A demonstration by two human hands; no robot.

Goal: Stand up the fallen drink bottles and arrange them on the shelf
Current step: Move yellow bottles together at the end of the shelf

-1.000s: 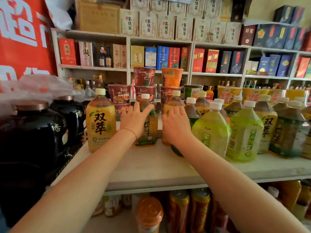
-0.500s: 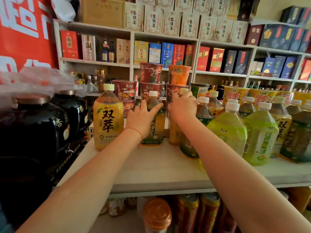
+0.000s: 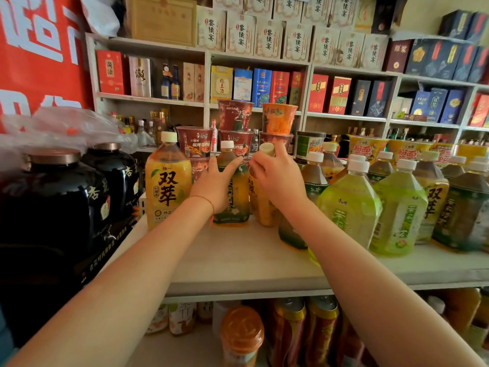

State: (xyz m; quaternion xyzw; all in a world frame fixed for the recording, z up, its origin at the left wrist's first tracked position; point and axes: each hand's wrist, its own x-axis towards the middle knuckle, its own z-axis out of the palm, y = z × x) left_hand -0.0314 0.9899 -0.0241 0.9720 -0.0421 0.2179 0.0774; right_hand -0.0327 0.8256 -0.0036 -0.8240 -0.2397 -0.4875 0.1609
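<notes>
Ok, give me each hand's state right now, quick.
Left hand: open, fingers spread against the dark-label bottle.
Right hand: fingers curled round the neck of the orange bottle.

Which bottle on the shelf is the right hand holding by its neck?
The orange-yellow bottle just right of the dark green-labelled one. The right hand grips below its pale cap; the left hand rests on the neighbour.
</notes>
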